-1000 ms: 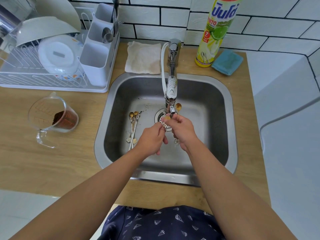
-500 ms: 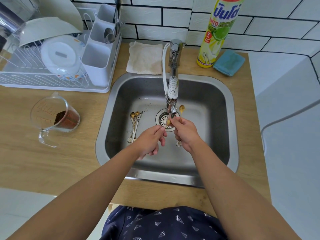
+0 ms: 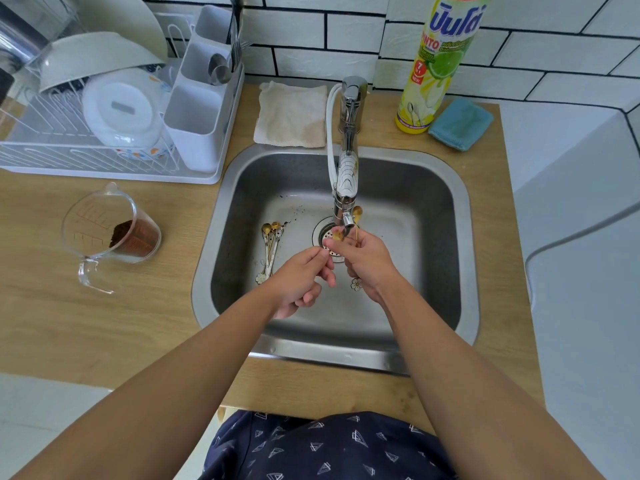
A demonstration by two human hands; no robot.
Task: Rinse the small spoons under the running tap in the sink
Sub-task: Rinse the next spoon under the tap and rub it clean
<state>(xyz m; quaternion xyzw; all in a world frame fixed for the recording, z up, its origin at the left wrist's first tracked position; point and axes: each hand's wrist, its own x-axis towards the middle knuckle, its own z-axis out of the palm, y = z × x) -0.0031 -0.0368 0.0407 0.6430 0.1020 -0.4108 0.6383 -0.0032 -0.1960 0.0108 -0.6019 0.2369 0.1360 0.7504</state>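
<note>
My right hand [image 3: 367, 261] grips two small gold spoons over the drain of the steel sink [image 3: 464, 271]. One bowl [image 3: 338, 233] is pinched at my fingertips just under the tap nozzle [image 3: 347, 220]. The other bowl [image 3: 357, 212] sticks up beside the nozzle, and a flower-shaped handle end [image 3: 356, 283] hangs below my palm. My left hand [image 3: 301, 278] is curled beside the right one, its fingertips touching near the spoon; whether it holds anything is hidden. Several more gold spoons [image 3: 270, 244] lie bunched on the sink floor to the left. No water stream is discernible.
A clear measuring cup with brown powder [image 3: 117, 233] stands on the wooden counter left of the sink. A white dish rack [image 3: 104, 109] with bowls and a cutlery caddy is at back left. A beige cloth [image 3: 292, 114], yellow dish soap bottle [image 3: 436, 64] and blue sponge [image 3: 460, 124] sit behind the sink.
Both hands have stayed under the tap with small shifts. My left hand's fingers have slid slightly along the right hand's fingertips. The spoons on the sink floor have not moved.
</note>
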